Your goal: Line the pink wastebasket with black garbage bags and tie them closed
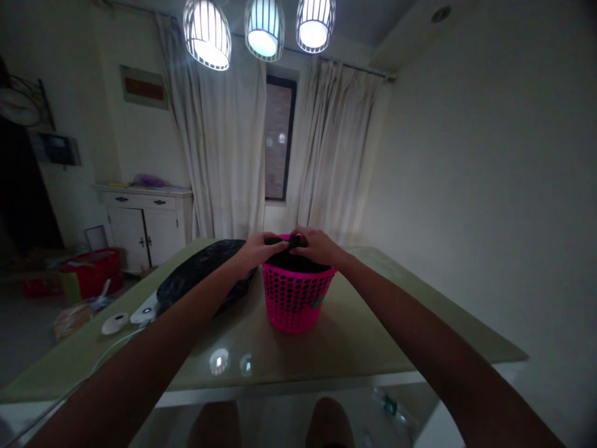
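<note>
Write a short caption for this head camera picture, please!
Both hands pinch black plastic at the pink basket's rim.

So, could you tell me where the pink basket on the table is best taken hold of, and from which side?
Probably by its top rim, from above. The pink basket stands upright on the table and widens upward, so the rim gives the better purchase. Both the left hand and right hand are there, gripping the black bag that lines it. The near side is free.
</note>
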`<state>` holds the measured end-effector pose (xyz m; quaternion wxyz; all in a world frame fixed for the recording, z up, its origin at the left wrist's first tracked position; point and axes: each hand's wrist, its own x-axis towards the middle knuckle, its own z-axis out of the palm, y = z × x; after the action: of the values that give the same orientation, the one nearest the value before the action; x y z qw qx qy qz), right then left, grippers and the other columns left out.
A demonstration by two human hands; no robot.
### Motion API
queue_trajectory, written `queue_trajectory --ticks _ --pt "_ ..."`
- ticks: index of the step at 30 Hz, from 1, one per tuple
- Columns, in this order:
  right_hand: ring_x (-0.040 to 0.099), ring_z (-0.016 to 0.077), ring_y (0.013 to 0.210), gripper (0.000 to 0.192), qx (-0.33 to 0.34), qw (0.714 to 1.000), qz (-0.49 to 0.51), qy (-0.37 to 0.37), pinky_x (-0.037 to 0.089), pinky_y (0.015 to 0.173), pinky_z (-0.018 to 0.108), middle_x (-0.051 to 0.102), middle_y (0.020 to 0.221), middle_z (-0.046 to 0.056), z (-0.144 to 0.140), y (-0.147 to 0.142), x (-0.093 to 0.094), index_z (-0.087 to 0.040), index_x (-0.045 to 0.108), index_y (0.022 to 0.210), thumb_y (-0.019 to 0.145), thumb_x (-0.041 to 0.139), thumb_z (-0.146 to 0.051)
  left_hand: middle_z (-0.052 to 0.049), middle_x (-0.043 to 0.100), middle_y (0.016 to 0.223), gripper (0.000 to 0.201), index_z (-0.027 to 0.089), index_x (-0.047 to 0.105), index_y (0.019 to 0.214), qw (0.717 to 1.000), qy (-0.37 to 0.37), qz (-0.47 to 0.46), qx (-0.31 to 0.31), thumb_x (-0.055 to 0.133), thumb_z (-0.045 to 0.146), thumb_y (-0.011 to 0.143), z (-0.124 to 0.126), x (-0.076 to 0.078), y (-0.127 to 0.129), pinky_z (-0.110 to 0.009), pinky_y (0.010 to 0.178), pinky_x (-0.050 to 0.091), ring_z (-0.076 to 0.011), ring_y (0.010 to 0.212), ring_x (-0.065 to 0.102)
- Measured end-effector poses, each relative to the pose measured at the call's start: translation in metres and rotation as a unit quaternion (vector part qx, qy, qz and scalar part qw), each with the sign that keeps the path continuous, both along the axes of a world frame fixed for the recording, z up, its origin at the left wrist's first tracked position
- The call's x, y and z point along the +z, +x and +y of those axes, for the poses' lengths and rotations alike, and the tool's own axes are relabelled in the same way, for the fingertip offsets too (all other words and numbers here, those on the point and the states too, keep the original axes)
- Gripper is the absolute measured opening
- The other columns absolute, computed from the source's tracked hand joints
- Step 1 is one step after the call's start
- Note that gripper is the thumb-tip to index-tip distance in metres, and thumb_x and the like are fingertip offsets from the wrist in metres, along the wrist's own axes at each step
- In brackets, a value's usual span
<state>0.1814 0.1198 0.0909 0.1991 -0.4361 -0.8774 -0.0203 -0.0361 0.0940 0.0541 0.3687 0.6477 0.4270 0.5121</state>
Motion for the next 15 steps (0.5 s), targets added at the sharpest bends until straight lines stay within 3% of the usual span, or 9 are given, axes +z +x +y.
queue_trajectory --ticks 2,6,8,9,10,13,14,15 --pt "0.066 0.021 0.101 0.021 -0.009 0.999 -0.025 0.037 0.046 0.088 0.03 0.072 0.112 0.01 0.001 0.006 0.002 -0.018 0.079 0.116 0.103 0.069 -0.032 -0.006 0.079 0.079 0.041 0.016 0.085 0.088 0.999 0.02 0.022 0.017 0.086 0.051 0.068 0.003 -0.002 -0.009 -0.031 0.069 0.05 -0.0226 0.075 0.069" --pt "0.066 0.0221 0.102 0.026 -0.127 0.99 0.037 0.051 0.048 0.092 0.032 0.069 0.109 0.012 0.013 0.042 -0.006 -0.015 0.081 0.097 0.105 0.064 -0.033 -0.001 0.066 0.066 0.031 0.017 0.076 0.081 0.969 0.048 -0.075 0.23 0.081 0.047 0.073 0.009 -0.01 -0.04 -0.028 0.06 0.042 -0.0194 0.066 0.06" --pt "0.067 0.0231 0.103 0.022 -0.161 0.98 0.112 0.04 0.05 0.096 0.035 0.07 0.11 0.012 0.018 0.059 -0.014 -0.014 0.08 0.096 0.102 0.066 -0.03 0.0 0.063 0.07 0.026 0.019 0.069 0.088 0.952 0.043 -0.125 0.276 0.076 0.042 0.078 0.008 -0.014 -0.049 -0.027 0.06 0.044 -0.0186 0.067 0.06" --pt "0.068 0.0237 0.106 0.018 -0.148 0.975 0.161 0.033 0.051 0.098 0.036 0.07 0.115 0.013 0.019 0.064 -0.017 -0.013 0.079 0.104 0.097 0.071 -0.028 0.0 0.065 0.076 0.025 0.019 0.066 0.094 0.952 0.041 -0.142 0.268 0.074 0.039 0.08 0.006 -0.014 -0.05 -0.027 0.063 0.048 -0.0185 0.069 0.063" --pt "0.068 0.0243 0.11 0.03 -0.116 0.969 0.216 0.021 0.052 0.101 0.037 0.071 0.122 0.013 0.018 0.066 -0.02 -0.013 0.076 0.118 0.092 0.076 -0.028 -0.001 0.067 0.083 0.028 0.02 0.065 0.101 0.955 0.037 -0.164 0.244 0.074 0.034 0.079 0.003 -0.014 -0.047 -0.028 0.066 0.052 -0.0186 0.074 0.066" --pt "0.07 0.0258 0.111 0.102 0.006 0.934 0.355 -0.035 0.056 0.098 0.04 0.072 0.127 0.012 0.009 0.056 -0.02 -0.017 0.047 0.163 0.075 0.092 -0.041 -0.001 0.071 0.097 0.057 0.021 0.064 0.125 0.966 0.019 -0.235 0.105 0.079 0.019 0.071 -0.012 -0.005 -0.028 -0.028 0.073 0.058 -0.0178 0.084 0.071" --pt "0.07 0.0259 0.106 0.113 0.036 0.923 0.378 -0.061 0.057 0.095 0.041 0.073 0.121 0.011 0.004 0.052 -0.018 -0.017 0.041 0.166 0.071 0.094 -0.048 -0.002 0.072 0.099 0.062 0.02 0.066 0.129 0.965 0.007 -0.255 0.056 0.081 0.015 0.069 -0.017 -0.001 -0.021 -0.028 0.075 0.059 -0.0177 0.084 0.071" --pt "0.07 0.0255 0.1 0.112 0.058 0.914 0.392 -0.088 0.058 0.091 0.041 0.074 0.113 0.009 -0.001 0.049 -0.015 -0.017 0.045 0.164 0.07 0.094 -0.053 -0.003 0.074 0.099 0.061 0.019 0.068 0.127 0.962 -0.006 -0.271 0.019 0.083 0.015 0.068 -0.023 0.002 -0.017 -0.028 0.076 0.059 -0.0179 0.085 0.071"
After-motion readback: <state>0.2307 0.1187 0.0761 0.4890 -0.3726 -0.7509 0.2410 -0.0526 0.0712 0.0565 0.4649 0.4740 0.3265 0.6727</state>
